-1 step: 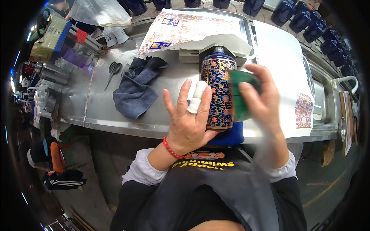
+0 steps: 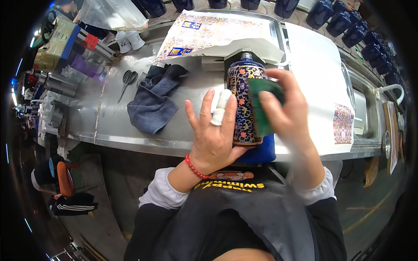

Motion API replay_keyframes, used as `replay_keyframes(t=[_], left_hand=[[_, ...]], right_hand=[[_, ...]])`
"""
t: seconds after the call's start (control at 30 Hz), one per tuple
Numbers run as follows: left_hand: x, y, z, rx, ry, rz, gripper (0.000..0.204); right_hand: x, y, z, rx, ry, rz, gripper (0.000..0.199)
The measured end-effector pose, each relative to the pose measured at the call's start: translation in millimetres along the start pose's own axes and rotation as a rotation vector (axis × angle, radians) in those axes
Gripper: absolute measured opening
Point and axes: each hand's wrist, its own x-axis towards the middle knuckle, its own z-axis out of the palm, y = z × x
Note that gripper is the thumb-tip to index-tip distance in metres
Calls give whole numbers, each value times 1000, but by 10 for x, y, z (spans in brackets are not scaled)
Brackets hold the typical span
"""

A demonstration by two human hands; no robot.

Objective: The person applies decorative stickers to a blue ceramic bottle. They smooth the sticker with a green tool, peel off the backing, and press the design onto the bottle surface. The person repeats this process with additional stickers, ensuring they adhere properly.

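Observation:
A dark blue bottle [image 2: 244, 113] with a colourful floral pattern lies with its neck pointing away from me. My left hand [image 2: 212, 139] rests along its left side, fingers spread, with the thumb at the bottle's base. One finger wears a white wrapping [image 2: 221, 108]. My right hand [image 2: 287, 104] grips a flat green scraper [image 2: 260, 115] between thumb and fingers. The scraper lies over the right part of the bottle and hides some of the pattern; the right hand is slightly blurred. A blue cloth [image 2: 263, 150] shows under the bottle's near end.
Left of the bottle, a grey-blue cloth [image 2: 152, 102] and black scissors [image 2: 127, 82] lie on the metal table [image 2: 113, 117]. Patterned printed sheets [image 2: 213, 32] cover a tray at the back. White paper [image 2: 313, 65] spreads to the right, near a sink [image 2: 372, 113]. Several dark blue bottles [image 2: 320, 15] stand behind.
My right hand and the green scraper have moved left, farther over the bottle's face. My left hand has barely moved and still rests against the bottle's left side.

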Motion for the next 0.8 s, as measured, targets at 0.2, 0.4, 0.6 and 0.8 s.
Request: replay_keyframes(t=[0.2,0.4,0.6,0.8], left_hand=[[8,-31,47,-86,-36,-37,109],[-18,-60,88,-80,-16,-27,114],[-21,-61,89,-82,-25,-29,116],[-47,-90,93,-97,-53,-41,118]], right_hand=[[50,-47,288,-228,0,3,26],[-57,91,104,-169,39,153,18],[-195,238,65,-82,72,97,20],[-136,457,-46,79,86,223,22]])
